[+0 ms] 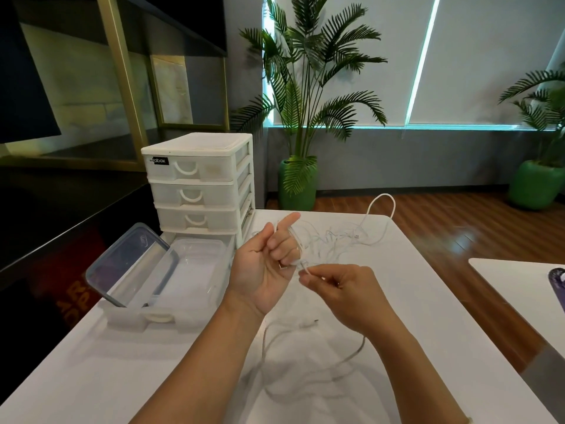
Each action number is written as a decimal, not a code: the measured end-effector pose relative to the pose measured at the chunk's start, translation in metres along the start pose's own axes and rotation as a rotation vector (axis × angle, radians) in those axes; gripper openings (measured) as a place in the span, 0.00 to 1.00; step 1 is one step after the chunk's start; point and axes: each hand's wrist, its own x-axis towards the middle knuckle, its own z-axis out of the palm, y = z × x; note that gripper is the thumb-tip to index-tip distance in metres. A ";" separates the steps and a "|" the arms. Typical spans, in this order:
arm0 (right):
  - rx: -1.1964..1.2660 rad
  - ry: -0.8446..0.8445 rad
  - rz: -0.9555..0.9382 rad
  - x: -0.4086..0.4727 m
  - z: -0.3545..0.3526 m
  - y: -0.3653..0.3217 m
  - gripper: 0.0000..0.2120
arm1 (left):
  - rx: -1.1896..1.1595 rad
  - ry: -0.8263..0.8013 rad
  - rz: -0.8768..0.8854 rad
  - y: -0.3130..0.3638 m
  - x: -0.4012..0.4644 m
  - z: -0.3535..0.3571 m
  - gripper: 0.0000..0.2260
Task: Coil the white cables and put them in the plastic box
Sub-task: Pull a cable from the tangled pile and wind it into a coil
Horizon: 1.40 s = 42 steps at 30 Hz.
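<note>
My left hand (266, 264) is raised palm-up over the white table, and loops of a white cable (299, 249) are wrapped around its curled fingers. Just to its right, my right hand (339, 292) pinches that cable's end between thumb and fingertips. More white cable lies in a loose tangle (345, 237) behind my hands, with one loop arching up at the far edge. Another white cable (305, 356) trails on the table below my wrists. The clear plastic box (195, 264) stands open to the left, with its lid (131, 264) leaning on its left side.
A white three-drawer plastic unit (198, 182) stands behind the box. The white table (122, 362) ends at the right over a wooden floor. A second table corner (519, 270) shows at the far right. Potted palms (298, 182) stand by the window.
</note>
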 end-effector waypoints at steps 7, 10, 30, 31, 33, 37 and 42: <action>-0.131 -0.091 0.008 -0.002 -0.001 -0.004 0.06 | 1.138 0.079 0.189 -0.011 0.004 -0.006 0.16; -0.161 -0.046 0.020 -0.001 -0.005 -0.005 0.06 | 1.479 0.036 0.249 -0.016 0.004 -0.012 0.13; 0.118 0.125 0.031 0.001 -0.023 -0.008 0.08 | 0.740 -0.333 -0.490 -0.007 -0.007 -0.006 0.13; 0.172 0.126 0.056 0.001 -0.022 -0.009 0.07 | 0.689 -0.355 -0.490 -0.007 -0.008 -0.005 0.13; 0.335 0.083 0.154 0.001 -0.019 -0.012 0.09 | 0.625 -0.380 -0.469 -0.007 -0.008 -0.005 0.14; 0.578 0.035 0.356 0.000 -0.017 -0.018 0.15 | 0.630 -0.357 -0.370 -0.008 -0.006 -0.005 0.11; 0.565 0.143 0.460 0.003 -0.015 -0.018 0.16 | 1.116 -0.191 -0.135 -0.020 -0.004 -0.003 0.06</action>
